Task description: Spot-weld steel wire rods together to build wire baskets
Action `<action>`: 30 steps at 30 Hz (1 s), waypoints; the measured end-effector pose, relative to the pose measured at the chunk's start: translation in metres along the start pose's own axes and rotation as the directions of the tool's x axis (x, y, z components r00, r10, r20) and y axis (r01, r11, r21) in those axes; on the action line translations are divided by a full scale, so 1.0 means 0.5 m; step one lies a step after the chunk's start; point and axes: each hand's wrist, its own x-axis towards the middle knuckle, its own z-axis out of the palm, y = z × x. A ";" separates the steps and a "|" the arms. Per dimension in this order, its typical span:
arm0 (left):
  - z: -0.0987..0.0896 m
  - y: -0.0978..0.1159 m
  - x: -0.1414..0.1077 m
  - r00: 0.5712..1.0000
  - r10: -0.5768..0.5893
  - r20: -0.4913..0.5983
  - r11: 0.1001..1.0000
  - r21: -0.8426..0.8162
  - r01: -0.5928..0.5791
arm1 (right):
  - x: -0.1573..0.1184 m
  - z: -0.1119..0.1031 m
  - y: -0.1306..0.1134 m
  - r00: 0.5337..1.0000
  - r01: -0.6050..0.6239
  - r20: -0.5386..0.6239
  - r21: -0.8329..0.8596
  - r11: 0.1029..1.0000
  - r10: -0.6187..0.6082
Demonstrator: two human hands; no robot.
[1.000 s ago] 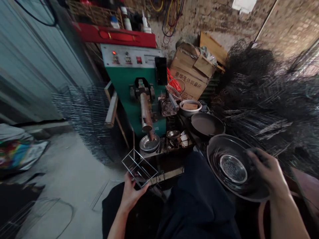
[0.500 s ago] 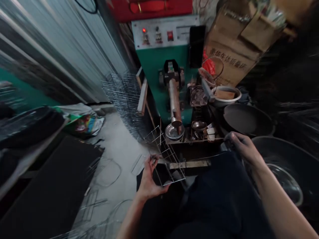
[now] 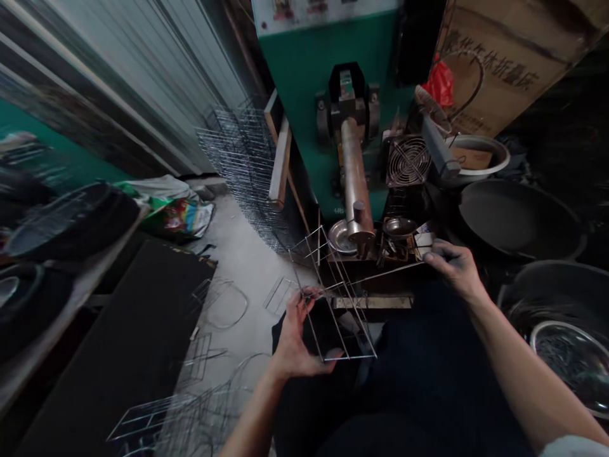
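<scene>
A small wire frame (image 3: 343, 320) with crossing bars is tilted in front of my body. My left hand (image 3: 297, 339) grips its left and lower edges, the thumb under the bottom bar. My right hand (image 3: 454, 270) is closed in a pinch on a thin wire (image 3: 390, 271) that runs left to the frame. Just beyond the frame is the copper-coloured arm (image 3: 356, 181) of a green machine (image 3: 295, 82), with a round metal dish (image 3: 343, 238) beneath its tip.
Stacked wire grids (image 3: 242, 171) lean left of the machine beside a wooden bar (image 3: 280, 168). Wire pieces (image 3: 200, 368) lie on the floor. Black pans (image 3: 518, 219), a basin (image 3: 485, 158), a fan (image 3: 408, 162) and a cardboard box (image 3: 518, 63) stand right.
My right hand has come up and inward from my lap, and the thin wire now spans to the frame. The frame has turned slightly in my left hand. The view has dipped closer to the machine.
</scene>
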 end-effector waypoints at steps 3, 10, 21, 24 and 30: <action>-0.002 -0.010 0.008 1.000 -0.010 0.010 1.000 0.025 0.010 | 0.009 0.000 0.004 1.000 0.006 0.022 0.023 1.000 -0.007; 0.006 -0.052 0.022 0.999 -0.029 0.037 0.988 0.154 0.023 | 0.035 0.019 0.021 0.996 0.052 0.076 0.026 0.998 -0.054; 0.023 -0.102 0.047 0.996 -0.067 0.055 0.973 0.226 0.053 | 0.092 0.051 0.072 0.984 0.056 0.174 -0.042 0.998 -0.048; 0.023 -0.101 0.051 0.995 -0.081 0.055 0.973 0.221 0.067 | 0.098 0.050 0.079 0.983 0.057 0.179 -0.042 0.997 -0.049; 0.026 -0.104 0.066 0.997 -0.074 0.028 0.984 0.168 0.068 | 0.109 0.051 0.090 0.985 0.049 0.165 -0.044 0.998 -0.041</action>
